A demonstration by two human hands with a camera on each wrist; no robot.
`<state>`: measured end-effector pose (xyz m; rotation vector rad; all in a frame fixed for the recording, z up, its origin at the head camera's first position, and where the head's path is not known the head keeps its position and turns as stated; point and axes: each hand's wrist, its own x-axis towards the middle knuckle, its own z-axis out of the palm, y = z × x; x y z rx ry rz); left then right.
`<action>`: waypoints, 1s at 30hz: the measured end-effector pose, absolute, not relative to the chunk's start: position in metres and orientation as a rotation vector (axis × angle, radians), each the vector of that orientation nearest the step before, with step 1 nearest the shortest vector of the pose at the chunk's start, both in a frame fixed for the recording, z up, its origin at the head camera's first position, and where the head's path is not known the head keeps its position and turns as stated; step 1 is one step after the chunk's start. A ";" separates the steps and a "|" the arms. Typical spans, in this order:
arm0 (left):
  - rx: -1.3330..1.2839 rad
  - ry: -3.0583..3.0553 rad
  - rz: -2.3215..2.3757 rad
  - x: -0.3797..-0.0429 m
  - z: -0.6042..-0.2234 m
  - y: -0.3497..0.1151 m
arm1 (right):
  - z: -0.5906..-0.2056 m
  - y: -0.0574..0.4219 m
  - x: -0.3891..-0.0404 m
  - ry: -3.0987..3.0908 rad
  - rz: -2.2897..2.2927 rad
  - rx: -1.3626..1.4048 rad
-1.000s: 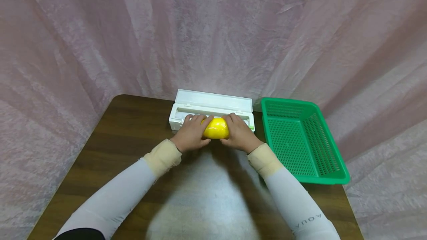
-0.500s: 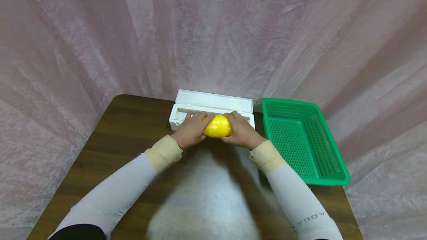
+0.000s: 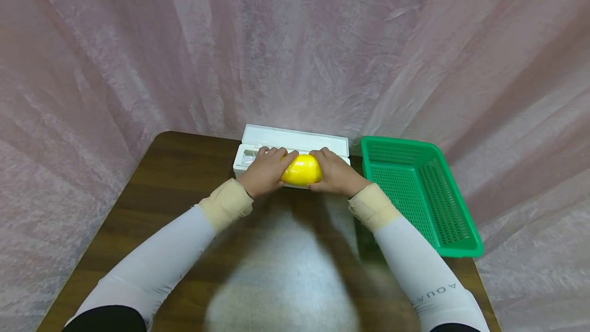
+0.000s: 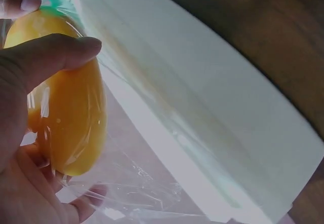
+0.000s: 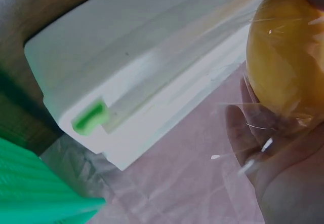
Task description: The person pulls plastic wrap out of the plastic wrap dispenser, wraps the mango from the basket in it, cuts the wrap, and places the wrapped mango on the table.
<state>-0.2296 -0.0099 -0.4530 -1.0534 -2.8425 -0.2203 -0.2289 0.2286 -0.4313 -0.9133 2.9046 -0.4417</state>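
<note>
A smooth yellow oval fruit (image 3: 301, 170), seemingly a mango, is held in the air between both hands. Clear cling film (image 4: 136, 183) covers it, with loose film trailing past its end in the left wrist view. My left hand (image 3: 268, 169) grips its left side, thumb (image 4: 61, 54) laid over the film. From the other side, my right hand (image 3: 337, 171) holds the fruit, its fingers behind the film. Just beyond the hands, and partly hidden by them, stands a long white cling film dispenser (image 3: 238, 163) with its lid (image 3: 295, 137) raised.
A green slotted plastic basket (image 3: 461, 204) stands on the right of the brown wooden table (image 3: 184, 168). A green slider (image 5: 91, 117) shows at one end of the dispenser. Pink curtain (image 3: 295, 40) hangs behind the table.
Both hands have moved slightly away from the body with the fruit, over the dispenser's front. The right hand has also shifted a little to the right. Dispenser and basket stay put.
</note>
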 end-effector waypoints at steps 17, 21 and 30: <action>-1.058 -2.844 -0.168 -0.247 -0.417 -0.009 | -0.400 0.228 -0.247 2.866 -0.401 -0.874; -1.068 -2.848 -0.209 -0.252 -0.410 -0.008 | -0.394 0.228 -0.252 2.849 -0.398 -0.821; -1.060 -2.864 -0.275 -0.263 -0.400 -0.006 | -0.380 0.228 -0.259 2.831 -0.405 -0.789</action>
